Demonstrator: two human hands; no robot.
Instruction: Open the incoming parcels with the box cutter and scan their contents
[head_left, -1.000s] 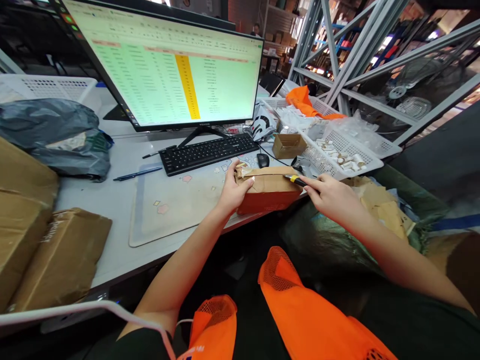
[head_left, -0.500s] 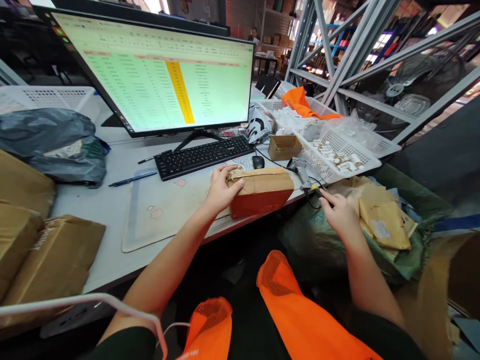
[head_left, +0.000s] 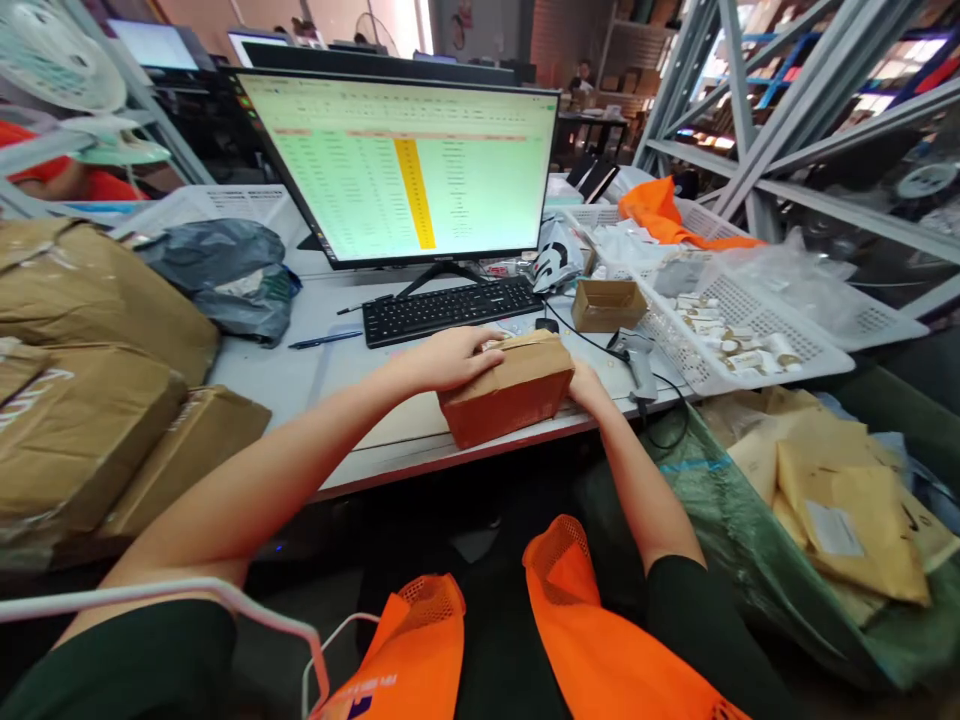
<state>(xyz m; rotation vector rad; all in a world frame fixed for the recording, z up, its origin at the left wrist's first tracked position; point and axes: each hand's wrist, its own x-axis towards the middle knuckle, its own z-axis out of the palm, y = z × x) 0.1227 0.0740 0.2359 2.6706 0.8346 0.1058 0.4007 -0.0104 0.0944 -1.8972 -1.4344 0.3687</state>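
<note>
A brown taped cardboard parcel with an orange side (head_left: 510, 395) rests at the front edge of the grey desk (head_left: 262, 375). My left hand (head_left: 450, 358) lies over its top left, fingers curled onto the taped flap. My right hand (head_left: 585, 385) presses against the parcel's right end, mostly hidden behind the box. A grey barcode scanner (head_left: 637, 358) with a black cord lies just right of that hand. The cutter seen earlier is out of sight.
A monitor (head_left: 409, 165) and black keyboard (head_left: 450, 308) stand behind the parcel, a small open box (head_left: 607, 303) and white baskets (head_left: 750, 335) to the right. Brown parcels (head_left: 90, 380) pile at left. A green sack of padded envelopes (head_left: 825, 480) sits at lower right.
My right hand left the desk edge by the scanner cord and came back against the parcel's right end, without the cutter. The parcel turned slightly. My view swung left.
</note>
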